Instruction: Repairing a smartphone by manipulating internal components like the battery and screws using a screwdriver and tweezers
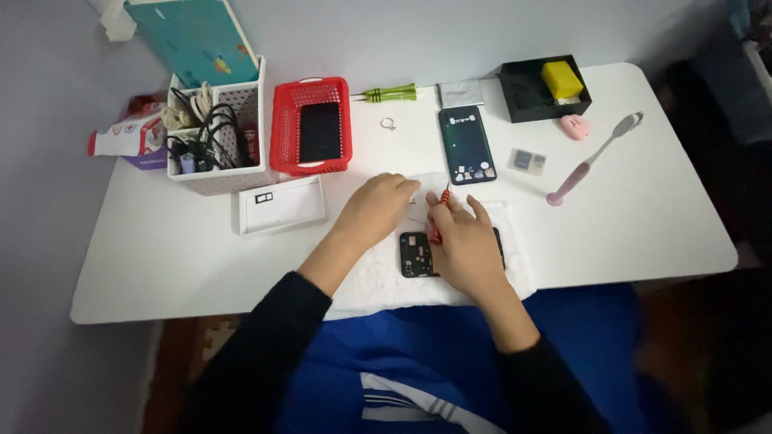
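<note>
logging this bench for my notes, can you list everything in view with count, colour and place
opened phone: 1, black, on white cloth
screwdriver: 1, red, in right hand
screwdriver: 1, green, table rear
phone: 1, dark, centre
basket: 1, red, holds dark phone
cable basket: 1, white, left
tray: 1, white, left
box: 1, black, yellow block inside
brush: 1, pink, right
ring: 1, silver, centre
hands: left on cloth; right over opened phone

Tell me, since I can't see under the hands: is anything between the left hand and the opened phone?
Nothing visible. The left hand rests on the white cloth beside the opened phone; the right hand covers the phone's other part.
</note>
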